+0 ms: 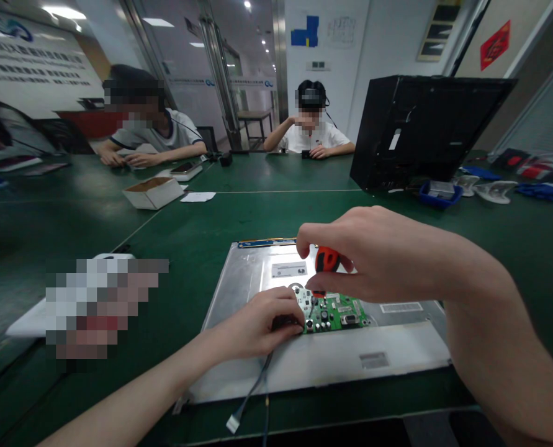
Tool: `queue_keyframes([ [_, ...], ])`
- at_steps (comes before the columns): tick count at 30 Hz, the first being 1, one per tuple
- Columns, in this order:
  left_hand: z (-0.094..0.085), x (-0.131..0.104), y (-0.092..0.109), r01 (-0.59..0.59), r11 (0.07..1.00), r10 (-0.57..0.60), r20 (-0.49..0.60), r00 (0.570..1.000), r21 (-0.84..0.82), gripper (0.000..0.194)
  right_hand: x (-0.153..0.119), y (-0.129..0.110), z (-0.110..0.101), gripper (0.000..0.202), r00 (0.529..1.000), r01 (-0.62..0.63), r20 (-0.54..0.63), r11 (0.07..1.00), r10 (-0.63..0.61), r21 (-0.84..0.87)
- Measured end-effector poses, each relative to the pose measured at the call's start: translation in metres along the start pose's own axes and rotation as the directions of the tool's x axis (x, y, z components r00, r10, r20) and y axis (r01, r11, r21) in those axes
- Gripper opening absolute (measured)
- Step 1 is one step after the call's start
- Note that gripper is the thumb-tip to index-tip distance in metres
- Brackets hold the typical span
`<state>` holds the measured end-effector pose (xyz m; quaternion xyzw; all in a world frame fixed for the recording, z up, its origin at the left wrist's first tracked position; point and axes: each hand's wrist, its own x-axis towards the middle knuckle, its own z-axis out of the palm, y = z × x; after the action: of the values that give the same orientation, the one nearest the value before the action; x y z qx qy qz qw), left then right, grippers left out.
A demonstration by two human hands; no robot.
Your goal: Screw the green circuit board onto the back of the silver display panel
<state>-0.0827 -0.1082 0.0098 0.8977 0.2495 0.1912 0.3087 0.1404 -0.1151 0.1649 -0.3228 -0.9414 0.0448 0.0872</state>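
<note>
A flat silver display panel [313,366] lies back side up on the green table, a green circuit board [339,310] on its middle. My right hand [373,254] is closed around the red-and-black handle of a screwdriver [326,259], held upright. Its thin shaft points down at the left part of the board; the tip's exact contact is hard to make out. With curled fingers, my left hand [269,320] grips the board's left edge. From beneath that hand, a dark cable [252,388] with a white connector [233,424] runs over the panel's front edge.
A black monitor housing [425,130] stands at the back right, beside a blue tray [440,194]. An open white box [152,192] and a paper [198,197] lie farther back left. Two people [152,133] sit across the table. A partly blurred white object [29,320] lies left.
</note>
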Motion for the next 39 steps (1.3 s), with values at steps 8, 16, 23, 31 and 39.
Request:
queue_keyframes([
  [8,0.0005,-0.0002,-0.0006,-0.017,1.000,0.017,-0.013,1.000,0.005,0.010,0.0040,0.0010,0.0012,0.015,1.000,-0.010,-0.002,1.000,0.010,-0.011],
  [16,-0.0007,-0.0005,0.0007,-0.038,0.999,0.038,0.013,0.999,0.005,0.011,0.0024,0.0002,0.0023,0.014,1.000,0.000,-0.015,0.999,-0.001,-0.037],
  [23,-0.0009,-0.0001,0.0004,-0.038,0.999,0.038,0.022,0.999,0.027,0.014,0.0015,-0.0007,0.0028,0.014,1.000,0.004,-0.014,1.000,-0.004,-0.015],
  [31,-0.0044,0.0002,0.0025,-0.040,0.999,0.039,0.033,0.999,0.020,0.013,0.0022,-0.0011,0.0011,0.015,1.000,-0.012,-0.001,1.000,0.012,-0.011],
  [39,-0.0035,0.0001,0.0023,-0.018,1.000,0.018,0.018,1.000,-0.003,0.011,0.0014,-0.0013,0.0010,0.015,1.000,-0.006,-0.010,1.000,0.006,-0.020],
])
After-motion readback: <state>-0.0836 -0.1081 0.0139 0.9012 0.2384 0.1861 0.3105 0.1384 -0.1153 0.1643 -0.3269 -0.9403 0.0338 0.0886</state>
